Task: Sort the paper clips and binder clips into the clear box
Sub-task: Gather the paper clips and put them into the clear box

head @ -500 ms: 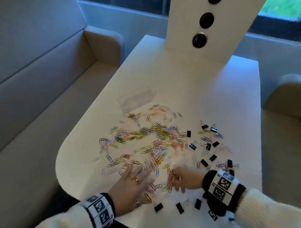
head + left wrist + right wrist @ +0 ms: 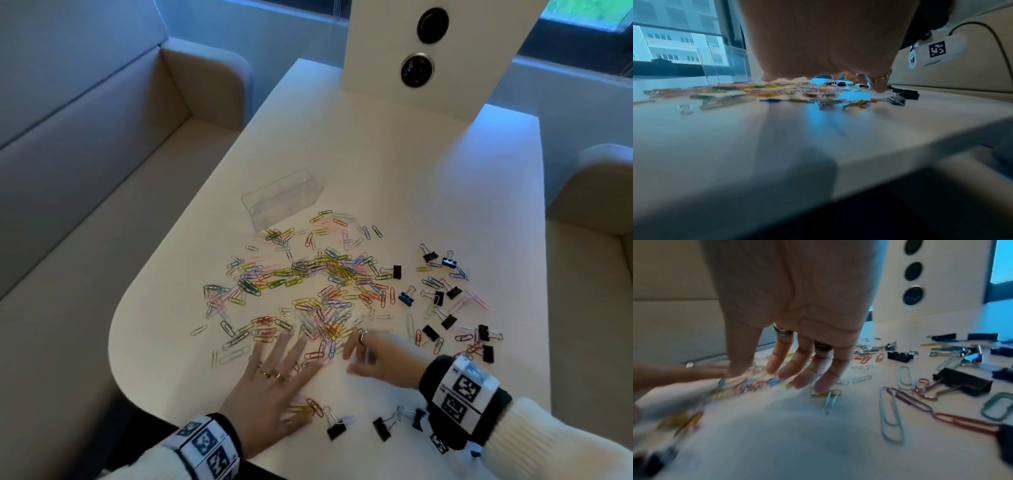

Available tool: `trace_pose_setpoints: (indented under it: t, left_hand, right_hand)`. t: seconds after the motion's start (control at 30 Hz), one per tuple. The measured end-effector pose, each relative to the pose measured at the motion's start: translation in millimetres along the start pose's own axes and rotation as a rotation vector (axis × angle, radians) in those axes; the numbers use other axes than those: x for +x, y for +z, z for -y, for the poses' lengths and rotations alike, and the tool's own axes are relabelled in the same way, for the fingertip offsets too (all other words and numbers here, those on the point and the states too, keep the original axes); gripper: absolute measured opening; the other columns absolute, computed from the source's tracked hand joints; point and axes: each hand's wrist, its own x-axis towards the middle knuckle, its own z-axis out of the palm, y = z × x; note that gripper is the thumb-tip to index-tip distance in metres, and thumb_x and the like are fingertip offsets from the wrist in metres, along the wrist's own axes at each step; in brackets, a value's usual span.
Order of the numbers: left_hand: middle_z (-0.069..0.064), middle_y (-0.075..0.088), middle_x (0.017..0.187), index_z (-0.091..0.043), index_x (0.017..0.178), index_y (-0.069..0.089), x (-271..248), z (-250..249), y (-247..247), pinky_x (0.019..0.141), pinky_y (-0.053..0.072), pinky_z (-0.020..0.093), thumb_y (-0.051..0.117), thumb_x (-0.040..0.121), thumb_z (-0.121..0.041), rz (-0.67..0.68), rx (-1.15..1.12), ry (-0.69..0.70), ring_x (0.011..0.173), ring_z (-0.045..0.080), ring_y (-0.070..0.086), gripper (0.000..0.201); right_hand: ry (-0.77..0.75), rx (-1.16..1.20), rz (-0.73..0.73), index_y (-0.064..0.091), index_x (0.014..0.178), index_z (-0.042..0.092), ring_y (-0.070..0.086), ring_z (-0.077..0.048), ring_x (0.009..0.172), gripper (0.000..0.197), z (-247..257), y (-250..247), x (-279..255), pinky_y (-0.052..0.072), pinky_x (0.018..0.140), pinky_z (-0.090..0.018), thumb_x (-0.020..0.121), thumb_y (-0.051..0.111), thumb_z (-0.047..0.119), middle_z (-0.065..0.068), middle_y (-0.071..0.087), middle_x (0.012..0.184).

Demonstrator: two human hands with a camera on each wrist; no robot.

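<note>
Many coloured paper clips (image 2: 308, 291) lie scattered over the middle of the white table (image 2: 394, 171). Black binder clips (image 2: 445, 294) lie to their right, and three more binder clips (image 2: 335, 428) near the front edge. The clear box (image 2: 281, 198) stands behind the pile, with nothing showing inside. My left hand (image 2: 274, 373) lies flat with fingers spread at the pile's near edge. My right hand (image 2: 370, 353) reaches left beside it. Its straight fingertips (image 2: 822, 386) press on paper clips (image 2: 830, 397). Neither hand grips anything.
A white upright panel (image 2: 428, 51) with round black sockets stands at the table's far end. Beige sofas (image 2: 102, 171) flank the table on both sides. A binder clip (image 2: 962, 382) and long paper clips (image 2: 890, 415) lie just right of my right hand.
My right hand has slid a little forward and left into the clips. My left hand stays flat at the pile's near edge, and some clips under the hands look shifted.
</note>
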Motion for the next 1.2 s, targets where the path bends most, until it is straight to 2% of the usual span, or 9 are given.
trace_pose_setpoints:
  t: [0.1, 0.2, 0.3, 0.43, 0.63, 0.87, 1.03, 1.13, 1.2]
  left_hand:
    - [0.008, 0.021, 0.153, -0.028, 0.145, 0.025, -19, -3, 12, 0.104, 0.011, 0.052, 0.027, 0.078, -0.077, 0.090, -0.004, 0.017, 0.138, 0.034, 0.018, 0.083]
    - [0.008, 0.017, 0.153, -0.029, 0.144, 0.025, -13, -4, 20, 0.105, 0.012, 0.052, 0.025, 0.082, -0.073, 0.090, -0.025, -0.018, 0.139, 0.035, 0.013, 0.076]
    - [0.007, 0.019, 0.153, -0.030, 0.145, 0.022, 5, -3, 17, 0.105, 0.014, 0.050, 0.021, 0.088, -0.066, 0.043, -0.034, -0.056, 0.138, 0.034, 0.016, 0.067]
    - [0.007, 0.026, 0.152, -0.030, 0.145, 0.022, 13, -2, 9, 0.104, 0.014, 0.048, 0.026, 0.089, -0.058, 0.051, -0.048, -0.142, 0.138, 0.032, 0.018, 0.063]
    - [0.007, 0.029, 0.151, -0.028, 0.144, 0.025, 2, -3, 13, 0.107, 0.007, 0.048, 0.016, 0.092, -0.061, 0.078, -0.077, -0.202, 0.138, 0.032, 0.020, 0.062]
    - [0.007, 0.001, 0.156, -0.028, 0.146, 0.015, 19, 1, 9, 0.108, 0.002, 0.052, 0.011, 0.093, -0.057, 0.090, -0.116, -0.364, 0.141, 0.034, 0.004, 0.061]
    - [0.006, -0.003, 0.156, -0.027, 0.146, 0.018, 29, -17, 4, 0.108, 0.001, 0.046, 0.012, 0.093, -0.059, 0.108, -0.158, -0.364, 0.140, 0.032, 0.003, 0.062]
    - [0.002, -0.017, 0.155, -0.034, 0.146, -0.006, 16, -8, -12, 0.112, -0.014, 0.042, 0.010, 0.091, -0.060, -0.008, -0.202, -0.489, 0.141, 0.027, -0.016, 0.062]
    - [0.001, -0.031, 0.150, -0.036, 0.140, -0.024, -2, 4, -21, 0.111, -0.019, 0.044, 0.003, 0.084, -0.065, -0.018, -0.337, -0.675, 0.137, 0.026, -0.031, 0.068]
  right_hand:
    - [0.004, -0.287, 0.077, 0.040, 0.123, 0.024, 0.047, -0.016, 0.102, 0.063, 0, 22, -10, 0.041, 0.097, -0.032, 0.073, 0.064, 0.054, 0.005, 0.039, 0.121]
    - [-0.047, -0.518, 0.072, 0.033, 0.127, 0.018, 0.043, -0.024, 0.110, 0.083, -1, 39, -3, 0.036, 0.099, -0.038, 0.066, 0.064, 0.064, -0.003, 0.034, 0.126]
    - [-0.039, -0.555, 0.018, 0.033, 0.124, 0.017, 0.044, -0.025, 0.109, 0.081, 0, 42, 8, 0.036, 0.093, -0.039, 0.066, 0.065, 0.064, -0.004, 0.037, 0.125]
    - [0.052, -0.430, -0.023, 0.040, 0.118, 0.017, 0.049, -0.023, 0.109, 0.067, -1, 33, 20, 0.036, 0.095, -0.036, 0.071, 0.064, 0.057, -0.001, 0.043, 0.125]
    - [0.071, -0.346, -0.032, 0.042, 0.114, 0.020, 0.048, -0.020, 0.113, 0.057, -3, 22, 22, 0.036, 0.097, -0.036, 0.075, 0.061, 0.057, 0.002, 0.047, 0.124]
    - [-0.140, -0.462, 0.051, 0.046, 0.124, 0.024, 0.046, -0.024, 0.113, 0.051, 24, 42, 9, 0.031, 0.099, -0.038, 0.082, 0.057, 0.050, -0.002, 0.040, 0.128]
    - [-0.111, -0.515, 0.113, 0.050, 0.121, 0.019, 0.044, -0.025, 0.112, 0.048, 25, 41, 4, 0.032, 0.096, -0.037, 0.082, 0.059, 0.045, -0.005, 0.041, 0.123]
    - [-0.074, -0.353, 0.002, 0.048, 0.121, 0.028, 0.041, -0.018, 0.115, 0.048, 17, 34, 1, 0.031, 0.103, -0.032, 0.081, 0.057, 0.051, 0.003, 0.039, 0.125]
    - [-0.057, -0.353, -0.129, 0.038, 0.129, 0.033, 0.034, -0.018, 0.123, 0.054, 9, 31, 2, 0.030, 0.107, -0.035, 0.081, 0.057, 0.050, 0.004, 0.033, 0.131]
